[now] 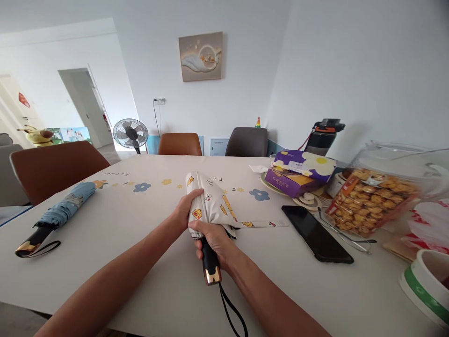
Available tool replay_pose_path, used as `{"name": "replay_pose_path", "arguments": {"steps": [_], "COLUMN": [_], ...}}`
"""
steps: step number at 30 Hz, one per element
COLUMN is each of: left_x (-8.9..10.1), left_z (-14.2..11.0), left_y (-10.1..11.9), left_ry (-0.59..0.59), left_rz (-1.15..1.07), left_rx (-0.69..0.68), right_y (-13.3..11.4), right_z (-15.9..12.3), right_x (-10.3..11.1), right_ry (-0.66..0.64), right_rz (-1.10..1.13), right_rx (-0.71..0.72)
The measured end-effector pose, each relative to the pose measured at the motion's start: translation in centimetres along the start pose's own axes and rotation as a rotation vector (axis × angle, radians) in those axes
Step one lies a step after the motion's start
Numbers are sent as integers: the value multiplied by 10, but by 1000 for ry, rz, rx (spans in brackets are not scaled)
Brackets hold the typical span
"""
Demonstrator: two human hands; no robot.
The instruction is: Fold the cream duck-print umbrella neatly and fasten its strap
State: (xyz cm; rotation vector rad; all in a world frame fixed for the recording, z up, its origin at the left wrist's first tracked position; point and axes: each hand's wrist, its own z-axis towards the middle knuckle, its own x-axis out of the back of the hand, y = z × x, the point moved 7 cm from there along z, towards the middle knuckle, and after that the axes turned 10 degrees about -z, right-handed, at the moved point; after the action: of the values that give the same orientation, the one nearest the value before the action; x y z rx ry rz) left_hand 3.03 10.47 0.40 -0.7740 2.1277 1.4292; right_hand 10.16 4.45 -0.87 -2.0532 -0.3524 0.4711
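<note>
A folded white umbrella [213, 199] printed with yellow cartoon figures lies in both hands over the middle of the table. My left hand [185, 208] is wrapped round the left side of its canopy. Lower down, my right hand [213, 241] grips it where the canopy meets the black and gold handle [209, 257]. The closing strap [263, 224] stretches out loose to the right, and a black wrist loop [231, 306] hangs from the handle's end. At the left lies a second umbrella, blue and rolled up [66, 206].
On the right are a black phone [315, 231], glasses [347, 236], a purple tissue box [291, 180], a large jar of snacks [375, 196], a dark bottle [321, 138] and a white-green paper cup [424, 288]. Chairs [180, 143] line the far side of the white table [154, 285].
</note>
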Motion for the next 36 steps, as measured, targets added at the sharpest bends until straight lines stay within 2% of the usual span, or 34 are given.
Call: {"name": "replay_pose_path", "arguments": {"steps": [3, 8, 12, 15, 17, 19, 20, 22, 24, 25, 26, 29, 32, 34, 36], "left_x": [-4, 3, 0, 2, 10, 24, 31, 35, 21, 8, -6, -51, -90, -105, -110], "left_z": [0, -1, -3, 1, 9, 18, 21, 18, 6, 2, 1, 5, 9, 14, 22], "left_y": [-6, -3, 3, -1, -2, 7, 16, 43, 62, 64, 61, 29, -9, -31, -43], "left_ry": [-94, -44, -71, -66, -17, 96, 173, 322, 350, 292, 190, -198, -552, -734, -803], "left_rz": [-51, -63, -58, 19, 137, 306, 409, 643, 868, 960, 1039, 1245, 1436, 1507, 1551], "left_rx": [111, 109, 42, 72, 67, -38, -142, -453, -750, -823, -829, -637, -549, -504, -484], "right_y": [1, -1, -5, -3, 1, 6, 8, 12, 14, 15, 16, 17, 16, 15, 15], "right_z": [1, 7, 7, 7, 7, 8, 9, 10, 12, 13, 14, 16, 16, 15, 14], "right_x": [-1, -3, -4, -5, -5, -6, -6, -8, -9, -9, -9, -9, -9, -9, -10], "right_ry": [-46, -84, -102, -88, -74, -55, -43, -31, -29, -25, -22, -30, -62, -75, -79], "right_rz": [51, 113, 148, 175, 239, 303, 317, 313, 296, 292, 293, 310, 323, 326, 332], "right_rx": [9, 98, 199, 169, 123, 63, 37, 0, -21, -29, -35, -34, -32, -31, -39]}}
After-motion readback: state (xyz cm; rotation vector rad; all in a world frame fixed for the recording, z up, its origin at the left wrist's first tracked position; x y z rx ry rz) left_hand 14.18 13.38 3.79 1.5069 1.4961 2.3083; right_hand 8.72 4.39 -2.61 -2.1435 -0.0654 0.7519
